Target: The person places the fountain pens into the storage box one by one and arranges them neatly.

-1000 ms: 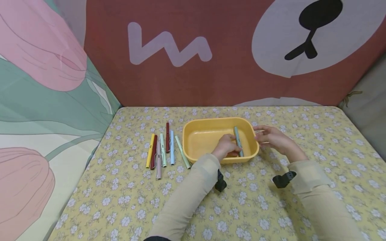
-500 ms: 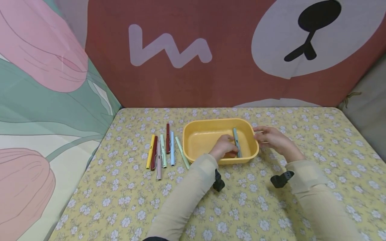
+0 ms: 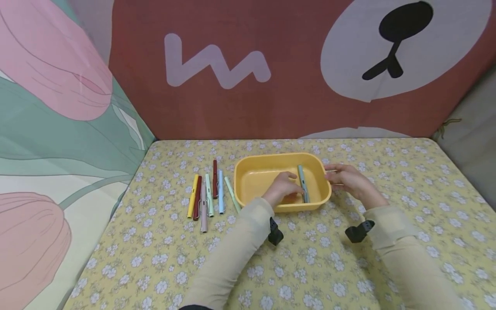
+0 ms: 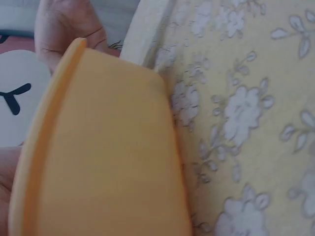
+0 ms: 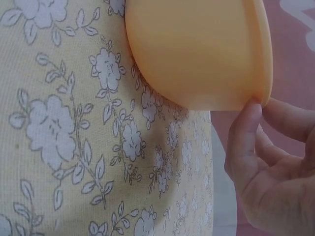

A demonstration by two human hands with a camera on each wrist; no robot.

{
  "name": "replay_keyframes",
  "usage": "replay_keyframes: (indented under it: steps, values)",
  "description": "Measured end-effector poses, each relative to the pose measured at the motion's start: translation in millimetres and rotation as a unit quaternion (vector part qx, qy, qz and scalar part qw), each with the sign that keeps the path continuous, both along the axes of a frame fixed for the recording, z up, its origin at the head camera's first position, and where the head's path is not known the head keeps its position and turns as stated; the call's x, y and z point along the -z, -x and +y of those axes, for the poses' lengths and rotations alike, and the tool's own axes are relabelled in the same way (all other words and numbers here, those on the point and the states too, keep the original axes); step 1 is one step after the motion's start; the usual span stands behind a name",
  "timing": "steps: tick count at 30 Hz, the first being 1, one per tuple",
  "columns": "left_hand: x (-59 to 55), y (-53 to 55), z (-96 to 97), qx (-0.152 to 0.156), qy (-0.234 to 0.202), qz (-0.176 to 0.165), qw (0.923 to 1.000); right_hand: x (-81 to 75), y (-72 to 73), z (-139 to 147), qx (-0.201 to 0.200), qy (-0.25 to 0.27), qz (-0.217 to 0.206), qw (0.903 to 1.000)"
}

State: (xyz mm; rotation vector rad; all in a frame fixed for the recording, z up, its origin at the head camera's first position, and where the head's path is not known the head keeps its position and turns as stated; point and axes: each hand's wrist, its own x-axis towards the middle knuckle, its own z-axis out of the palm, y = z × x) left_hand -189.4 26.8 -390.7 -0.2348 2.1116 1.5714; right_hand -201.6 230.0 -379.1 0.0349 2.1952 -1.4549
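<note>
Inside the right part of a yellow plastic tray [image 3: 248,163] lies a blue-green pen [image 3: 302,178], propped lengthwise from back to front. My left hand [image 3: 282,188] reaches over the front rim, its fingers loosely extended and the fingertips right beside the pen; contact is hard to tell. At the right end, my right hand [image 3: 349,182] pinches the rim, thumb and fingers converging on it in the right wrist view. The left wrist view shows mostly the tray's outer wall [image 4: 113,147], hiding the left fingers' work.
Left of the tray lie several pens: yellow [image 3: 192,196], dark red [image 3: 197,198], lilac [image 3: 203,211], pale green [image 3: 209,196], another dark red [image 3: 215,178], light blue [image 3: 221,191] and light green [image 3: 231,193]. A floral cloth [image 3: 147,258] covers the table, with printed fabric walls behind.
My left hand has drawn slightly left, its fingers coming off the top of the pen. The pen has shifted a little left in the tray. My right hand stays at the rim.
</note>
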Motion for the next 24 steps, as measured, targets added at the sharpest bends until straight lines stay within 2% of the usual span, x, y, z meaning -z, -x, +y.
replay_keyframes:
  steps: [8,15,24]
  values:
    - [-14.0,2.6,-22.3,0.026,-0.085,-0.007,0.996,-1.4,-0.6,-2,0.002,-0.006,0.002,1.0]
    - [-35.4,4.9,-48.6,0.046,-0.108,0.0,0.993,-2.0,-2.0,-3,0.004,-0.003,0.001,1.0]
    - [-48.5,6.4,-89.6,0.013,-0.126,0.035,0.9914,-5.4,-3.0,-5,0.003,-0.011,0.0,0.9999]
